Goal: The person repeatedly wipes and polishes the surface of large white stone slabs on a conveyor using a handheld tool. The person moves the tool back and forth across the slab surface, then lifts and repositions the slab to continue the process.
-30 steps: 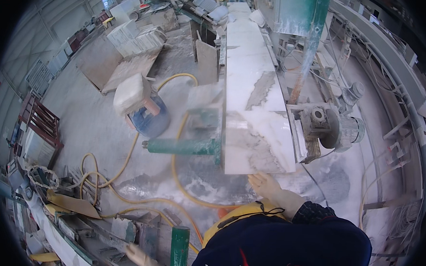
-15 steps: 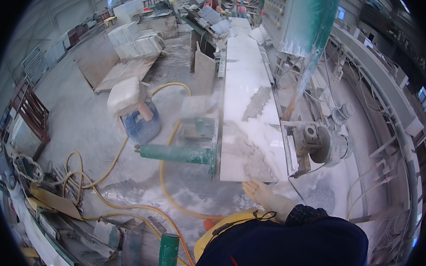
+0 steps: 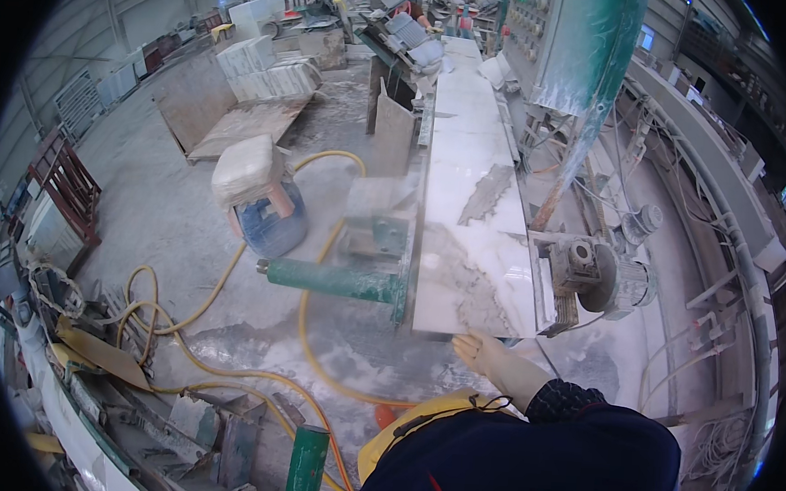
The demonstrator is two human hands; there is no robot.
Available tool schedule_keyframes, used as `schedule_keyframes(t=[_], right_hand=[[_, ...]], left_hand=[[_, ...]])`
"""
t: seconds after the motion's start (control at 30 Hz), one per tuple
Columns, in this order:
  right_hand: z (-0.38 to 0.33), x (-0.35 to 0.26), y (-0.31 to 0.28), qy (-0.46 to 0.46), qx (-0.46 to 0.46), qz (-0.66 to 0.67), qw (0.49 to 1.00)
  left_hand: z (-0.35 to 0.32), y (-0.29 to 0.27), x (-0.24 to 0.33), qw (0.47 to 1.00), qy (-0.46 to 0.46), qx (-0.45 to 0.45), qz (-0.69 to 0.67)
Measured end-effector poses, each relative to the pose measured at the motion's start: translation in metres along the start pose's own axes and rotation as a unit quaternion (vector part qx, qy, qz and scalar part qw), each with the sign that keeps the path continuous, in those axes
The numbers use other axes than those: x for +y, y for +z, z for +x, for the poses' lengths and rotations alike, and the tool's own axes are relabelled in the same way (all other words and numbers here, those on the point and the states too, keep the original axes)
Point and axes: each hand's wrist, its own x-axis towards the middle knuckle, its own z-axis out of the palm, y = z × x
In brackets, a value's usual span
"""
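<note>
Stone workshop, dusty floor: a white marble slab [image 3: 466, 223] lies lengthwise on the saw surface [image 3: 385, 236].
Right hand [image 3: 492, 358] rests at the slab's near end, fingers [image 3: 470, 344] spread flat, holding nothing; left hand out of view.

Stone-cutting workshop: marble slab [image 3: 466, 223] on saw machine [image 3: 589, 275], dusty floor [image 3: 161, 204].

Long white grey-veined marble slab [image 3: 466, 223] lying flat on saw bench.

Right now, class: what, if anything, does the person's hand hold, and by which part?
Nothing is gripped. The right hand, in a pale glove, lies open at the near end of the white marble slab, just touching or close to its edge. The left hand is not in view.
</note>
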Motion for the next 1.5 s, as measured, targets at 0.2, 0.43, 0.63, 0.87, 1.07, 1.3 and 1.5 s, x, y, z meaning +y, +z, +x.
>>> schedule_keyframes(t=[0.2, 0.43, 0.63, 0.87, 1.07, 1.3, 1.5], right_hand=[[0.000, -0.002, 0.006, -0.001, 0.008, 0.011, 1.000], [-0.001, -0.001, 0.003, -0.023, -0.010, -0.045, 0.999], [0.008, 0.021, -0.017, 0.007, -0.064, -0.065, 0.996], [0.079, 0.026, -0.055, 0.240, -0.430, 0.253, 0.833], [0.089, 0.002, -0.052, 0.269, -0.180, 0.484, 0.813], [0.032, -0.008, 0.003, -0.023, -0.040, 0.003, 0.999], [0.044, -0.003, -0.029, -0.088, -0.137, -0.296, 0.941]], left_hand=[[0.002, -0.015, 0.001, 0.999, 0.013, 0.022, 0.027], [0.003, -0.023, -0.001, 0.997, 0.032, 0.046, 0.055], [0.002, -0.029, -0.002, 0.994, 0.050, 0.065, 0.078], [0.001, -0.039, -0.007, 0.988, 0.071, 0.085, 0.112], [-0.005, -0.049, -0.014, 0.982, 0.081, 0.092, 0.145], [-0.010, -0.056, -0.011, 0.978, 0.078, 0.083, 0.175], [-0.006, -0.083, 0.005, 0.972, 0.031, 0.015, 0.234]])
